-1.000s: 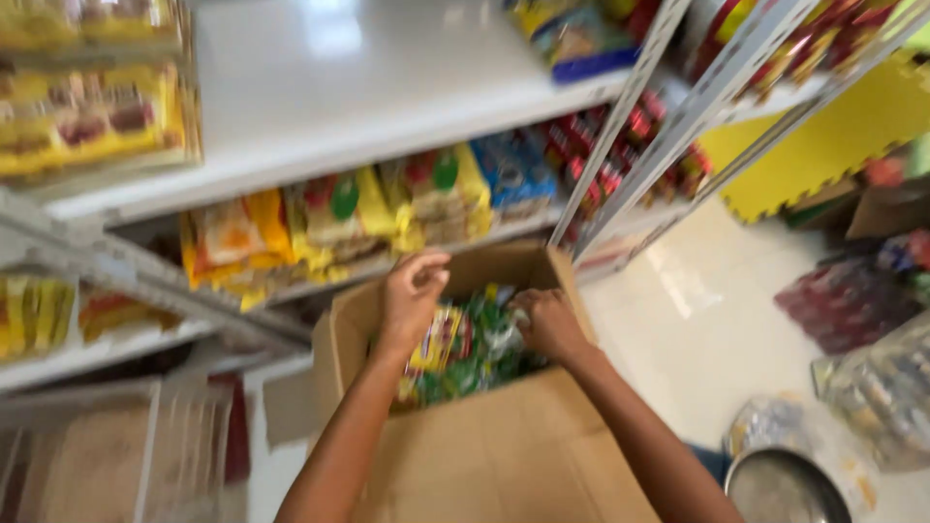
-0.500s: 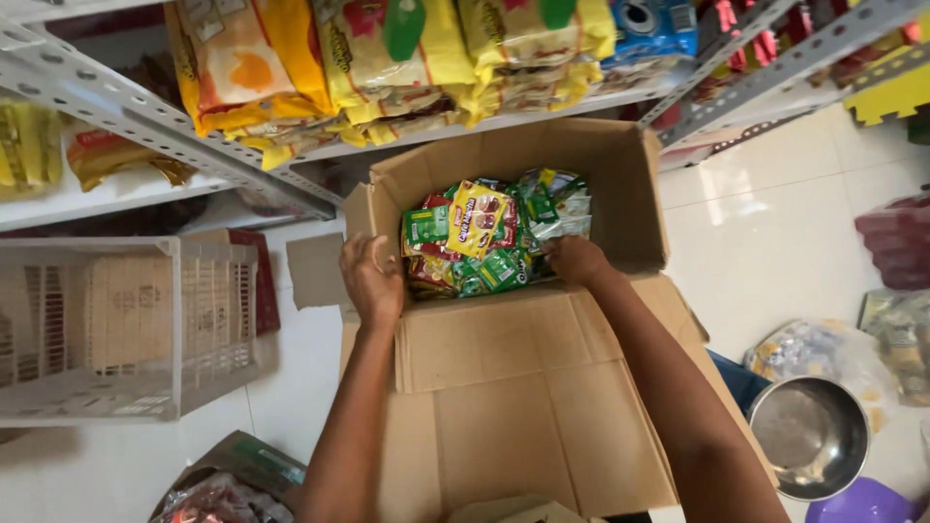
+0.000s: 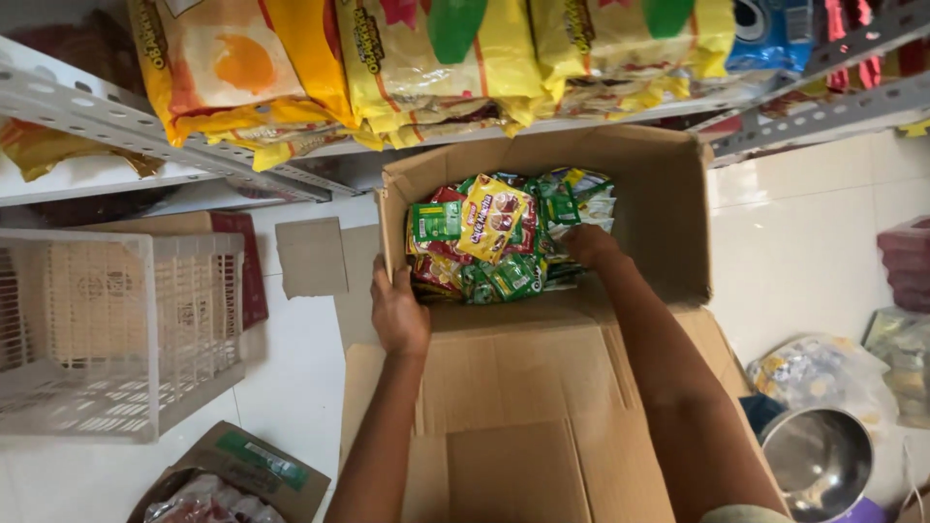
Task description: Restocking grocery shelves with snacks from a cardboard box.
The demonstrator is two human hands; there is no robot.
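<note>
A white tiled floor (image 3: 291, 387) is seen under a metal shelf (image 3: 242, 169) stacked with yellow packets (image 3: 436, 58). An open cardboard box (image 3: 542, 320) is set on the floor, with a white plastic crate (image 3: 107, 329) well to its left. Small snack packets (image 3: 484, 237) are piled inside the box. The box's left wall is gripped by the left hand (image 3: 399, 312), fingers clamped over the edge. The right hand (image 3: 586, 244) is buried among the packets; whether its fingers are closed cannot be told.
</note>
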